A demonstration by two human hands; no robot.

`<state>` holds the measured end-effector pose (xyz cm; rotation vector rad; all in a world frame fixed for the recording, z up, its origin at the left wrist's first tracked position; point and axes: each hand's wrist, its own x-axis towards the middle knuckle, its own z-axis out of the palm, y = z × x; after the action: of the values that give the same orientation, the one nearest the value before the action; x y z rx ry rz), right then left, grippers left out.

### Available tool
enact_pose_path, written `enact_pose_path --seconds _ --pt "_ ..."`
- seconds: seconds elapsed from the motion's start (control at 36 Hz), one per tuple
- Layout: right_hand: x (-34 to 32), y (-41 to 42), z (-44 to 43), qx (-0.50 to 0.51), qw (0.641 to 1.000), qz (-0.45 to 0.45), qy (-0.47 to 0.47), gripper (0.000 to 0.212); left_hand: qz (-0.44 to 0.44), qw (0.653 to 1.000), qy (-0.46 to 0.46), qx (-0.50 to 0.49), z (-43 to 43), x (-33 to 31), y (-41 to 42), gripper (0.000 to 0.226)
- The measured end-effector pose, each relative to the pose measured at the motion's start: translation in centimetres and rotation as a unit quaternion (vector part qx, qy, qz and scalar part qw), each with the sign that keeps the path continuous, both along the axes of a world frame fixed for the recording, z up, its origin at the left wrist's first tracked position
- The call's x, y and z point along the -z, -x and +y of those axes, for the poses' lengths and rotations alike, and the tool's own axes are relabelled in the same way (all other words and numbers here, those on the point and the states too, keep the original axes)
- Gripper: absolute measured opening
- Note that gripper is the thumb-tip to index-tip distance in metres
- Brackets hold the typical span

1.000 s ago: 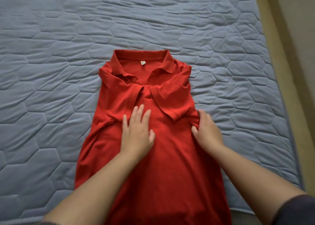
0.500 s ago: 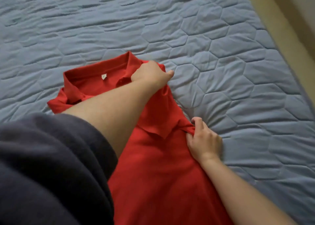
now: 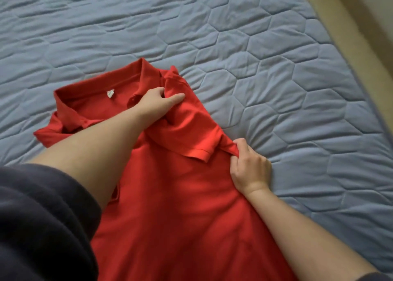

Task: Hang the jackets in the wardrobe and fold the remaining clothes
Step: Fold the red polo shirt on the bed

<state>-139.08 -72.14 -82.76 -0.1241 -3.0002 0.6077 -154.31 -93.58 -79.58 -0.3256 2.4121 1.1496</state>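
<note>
The white neck tag (image 3: 110, 93) shows no legible text.

My red polo shirt (image 3: 180, 206) runs off the bottom edge, hem unseen, and my left forearm (image 3: 102, 144) covers its placket and left side. Fingertips of my right hand (image 3: 248, 165) are buried in the shirt's fold; neck label (image 3: 110, 93) too small to read

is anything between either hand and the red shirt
Nothing visible. The left hand grips the red shirt at its folded shoulder, and the right hand pinches its side edge below the sleeve.
</note>
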Motion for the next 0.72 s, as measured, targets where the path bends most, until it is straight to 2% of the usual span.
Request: enact_pose_path --seconds 0.06,0.11,0.17,0.19,0.25,0.36,0.42,0.56,0.67,0.72 --pt "0.0 0.1 0.0 0.018 1.0 -0.019 0.018 0.032 -0.098 0.993 -0.064 0.019 -0.5 -1.0 -1.0 0.048" --pt "0.2 0.1 0.1 0.03 0.999 -0.036 0.024 0.035 -0.163 0.984 -0.062 0.04 -1.1 -1.3 -2.3 0.045" --pt "0.2 0.1 0.3 0.031 0.998 -0.048 0.028 0.034 -0.139 0.99 0.009 0.026 -1.6 -1.3 -3.7 0.018" --pt "0.1 0.0 0.4 0.031 0.997 -0.053 0.036 0.029 -0.111 0.993 0.041 -0.002 -1.8 -1.4 -4.5 0.011" --pt "-0.2 -0.5 0.8 0.034 0.995 -0.073 0.06 0.017 -0.063 0.994 0.067 -0.056 -2.2 -1.6 -6.4 0.02" --pt "-1.4 -2.4 2.1 0.055 0.982 -0.15 0.104 0.011 -0.032 0.992 0.043 -0.113 -3.1 -2.6 -11.5 0.012" --pt "-2.2 -3.9 2.9 0.06 0.973 -0.19 0.113 0.01 -0.024 0.992 0.054 -0.109 -3.7 -3.1 -14.7 0.01" --pt "-4.6 -9.2 4.6 0.065 0.937 -0.312 0.14 0.011 -0.052 0.99 0.101 -0.081 -5.3 -4.3 -24.3 0.008" --pt "-6.7 -14.0 5.6 0.104 0.896 -0.386 0.191 0.006 -0.109 0.987 0.088 -0.081 -5.8 -5.4 -32.0 0.009" --pt "-7.4 -16.3 6.1 0.131 0.877 -0.411 0.213 0.011 -0.144 0.98 0.086 -0.103 -6.0 -5.8 -35.5 0.011"
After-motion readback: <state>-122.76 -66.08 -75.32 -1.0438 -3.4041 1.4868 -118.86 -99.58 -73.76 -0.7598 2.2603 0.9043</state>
